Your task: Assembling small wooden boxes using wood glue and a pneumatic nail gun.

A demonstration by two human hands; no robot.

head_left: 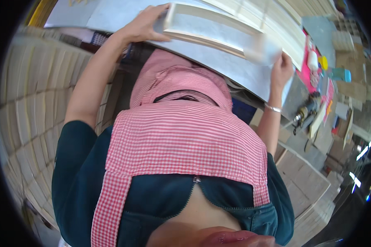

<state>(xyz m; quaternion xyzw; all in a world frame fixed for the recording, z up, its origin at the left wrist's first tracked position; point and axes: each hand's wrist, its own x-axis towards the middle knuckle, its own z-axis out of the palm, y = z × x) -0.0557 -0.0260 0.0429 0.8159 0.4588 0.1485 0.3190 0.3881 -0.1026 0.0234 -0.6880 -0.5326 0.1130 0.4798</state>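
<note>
A long, shallow frame of pale wood (210, 40) lies tilted across the pale worktop, near its front edge. At its left end my left hand (146, 25) grips it, thumb on the near side and fingers on the far side. My right hand (282, 71), a bracelet (273, 108) at its wrist, is by the frame's right end with its fingers drawn together. Right beside those fingers a whitish shape (261, 49) is smeared by motion, so its kind and whether I hold it are unclear. More pale wooden pieces (276, 29) lie behind the frame.
Stacks of pale wooden pieces (33, 107) fill the left side. On the right are a white bottle (312, 61), a yellow item (322, 63), a pink cloth (305, 74) and a power tool (307, 109). The worktop's front edge (218, 78) runs before my apron.
</note>
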